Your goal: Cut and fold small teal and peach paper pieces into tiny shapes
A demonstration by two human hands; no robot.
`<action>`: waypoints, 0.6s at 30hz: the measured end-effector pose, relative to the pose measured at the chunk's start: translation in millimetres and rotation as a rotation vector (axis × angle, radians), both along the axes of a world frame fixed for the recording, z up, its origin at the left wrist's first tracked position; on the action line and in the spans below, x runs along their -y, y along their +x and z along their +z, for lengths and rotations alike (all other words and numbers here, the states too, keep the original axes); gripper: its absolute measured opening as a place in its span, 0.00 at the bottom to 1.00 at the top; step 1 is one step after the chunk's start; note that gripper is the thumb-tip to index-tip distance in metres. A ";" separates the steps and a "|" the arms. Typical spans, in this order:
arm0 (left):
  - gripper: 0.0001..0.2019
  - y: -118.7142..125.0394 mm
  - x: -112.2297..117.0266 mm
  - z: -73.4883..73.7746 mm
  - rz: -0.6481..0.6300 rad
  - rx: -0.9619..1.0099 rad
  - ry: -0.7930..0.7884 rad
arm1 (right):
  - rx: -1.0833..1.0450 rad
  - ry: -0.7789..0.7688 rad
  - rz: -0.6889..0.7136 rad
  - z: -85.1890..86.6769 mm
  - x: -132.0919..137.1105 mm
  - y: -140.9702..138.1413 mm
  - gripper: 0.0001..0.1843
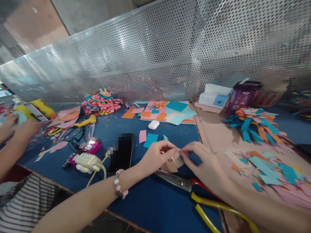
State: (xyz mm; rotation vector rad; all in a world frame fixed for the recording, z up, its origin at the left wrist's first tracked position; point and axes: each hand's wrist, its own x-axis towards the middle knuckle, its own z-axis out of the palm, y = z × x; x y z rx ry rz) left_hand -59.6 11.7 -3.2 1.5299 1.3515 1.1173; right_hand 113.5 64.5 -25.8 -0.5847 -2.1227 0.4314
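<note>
My left hand (pixel 155 157), with a beaded bracelet at the wrist, pinches a cut piece of cream paper (pixel 173 164). Opposite it, my right hand (pixel 206 161) has thumb and forefinger closed on the same paper's upper edge; the fingertips nearly meet there. Below both hands lie large scissors (pixel 181 183), with red and yellow handles partly under my right forearm. Just beyond my left hand are a blue paper square (pixel 151 140) and a pink paper piece (pixel 142 136). A black phone (pixel 122 155) rests left of my left hand.
A co-worker's hands (pixel 24 126) are at the far left. Nearby are a yellow glue gun (pixel 86 121), a power strip (pixel 87 160) and a white earbud case (pixel 154 125). Paper scraps (pixel 269 171) and a paper-strip flower (pixel 255 124) lie right. A perforated metal panel (pixel 150 55) stands behind.
</note>
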 end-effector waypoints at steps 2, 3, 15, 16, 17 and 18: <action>0.10 -0.2 -1.0 -0.1 0.006 0.012 -0.005 | -0.003 0.006 0.002 -0.2 -0.6 -0.4 0.04; 0.10 -0.3 -1.4 -0.1 0.009 0.018 -0.008 | -0.007 0.013 0.002 -0.2 -0.9 -0.6 0.04; 0.08 -0.1 -1.2 0.2 0.059 0.121 -0.102 | 0.175 0.310 -0.050 -1.7 2.2 4.6 0.07; 0.08 -0.3 -1.5 -0.1 0.067 0.133 -0.112 | 0.206 0.346 -0.058 -0.8 3.2 5.2 0.08; 0.09 -0.5 -1.9 -0.2 0.072 0.141 -0.121 | 0.236 0.379 -0.067 0.1 4.0 5.7 0.09; 0.09 -0.7 -2.1 -0.2 0.076 0.148 -0.131 | 0.266 0.412 -0.071 1.0 4.7 6.3 0.09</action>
